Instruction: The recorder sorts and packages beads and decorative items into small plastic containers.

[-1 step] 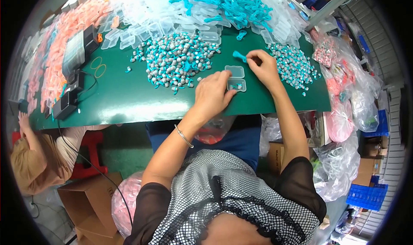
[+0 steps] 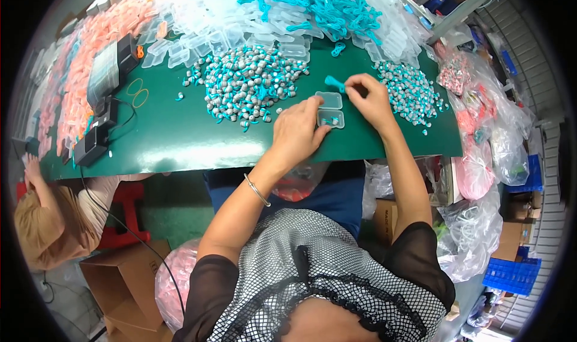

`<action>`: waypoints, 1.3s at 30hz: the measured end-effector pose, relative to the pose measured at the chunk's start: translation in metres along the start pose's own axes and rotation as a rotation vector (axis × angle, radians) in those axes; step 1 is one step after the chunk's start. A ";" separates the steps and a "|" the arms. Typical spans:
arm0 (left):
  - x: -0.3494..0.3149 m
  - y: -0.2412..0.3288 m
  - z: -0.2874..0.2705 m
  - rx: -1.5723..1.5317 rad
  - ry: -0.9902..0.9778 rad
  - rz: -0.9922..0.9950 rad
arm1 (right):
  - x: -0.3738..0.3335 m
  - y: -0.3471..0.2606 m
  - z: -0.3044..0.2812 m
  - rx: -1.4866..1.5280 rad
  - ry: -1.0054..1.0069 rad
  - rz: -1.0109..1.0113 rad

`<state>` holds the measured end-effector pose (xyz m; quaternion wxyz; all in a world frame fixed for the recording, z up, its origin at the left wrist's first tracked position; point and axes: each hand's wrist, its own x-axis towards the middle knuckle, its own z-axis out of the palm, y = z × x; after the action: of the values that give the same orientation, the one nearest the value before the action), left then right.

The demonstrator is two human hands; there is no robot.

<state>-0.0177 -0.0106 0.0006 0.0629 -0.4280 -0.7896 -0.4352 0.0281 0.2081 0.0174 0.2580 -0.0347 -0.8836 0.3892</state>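
A small clear plastic box [image 2: 338, 119] lies open on the green table, its lid flipped away from me. A few small teal and white pieces sit in its lower half. My left hand [image 2: 294, 127] grips the box's left side, fingers at the lid and thumb by the base. Just beyond the box, my right hand [image 2: 369, 100] pinches a teal cord bundle [image 2: 332, 82] between thumb and fingertips. Left of my left hand is a large pile of grey-white beads with teal ends [image 2: 246, 83]. A smaller pile of similar pieces [image 2: 409, 89] lies right of my right hand.
Teal cords [image 2: 318, 5] are heaped at the back over clear boxes [image 2: 210, 23]. Orange pieces [image 2: 114, 23] cover the far left, near a black device [image 2: 96, 140] with a cable. Plastic bags [image 2: 475, 155] crowd the right edge. Another person [image 2: 57, 222] sits at left.
My right hand and the teal cord bundle have shifted slightly toward me. My left hand and the box have stayed in place.
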 end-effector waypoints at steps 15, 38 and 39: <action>-0.001 0.002 -0.002 0.080 -0.035 0.035 | -0.017 -0.024 -0.005 -0.182 -0.245 -0.274; -0.002 0.002 -0.003 0.039 -0.085 0.054 | -0.044 -0.031 0.006 -0.047 -0.242 -0.179; -0.003 0.003 -0.005 0.024 -0.086 0.033 | -0.041 -0.031 0.005 -0.045 -0.298 -0.168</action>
<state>-0.0150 -0.0155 0.0038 0.0412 -0.4584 -0.7895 -0.4059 0.0655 0.1727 0.0190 0.1549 0.0915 -0.9203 0.3475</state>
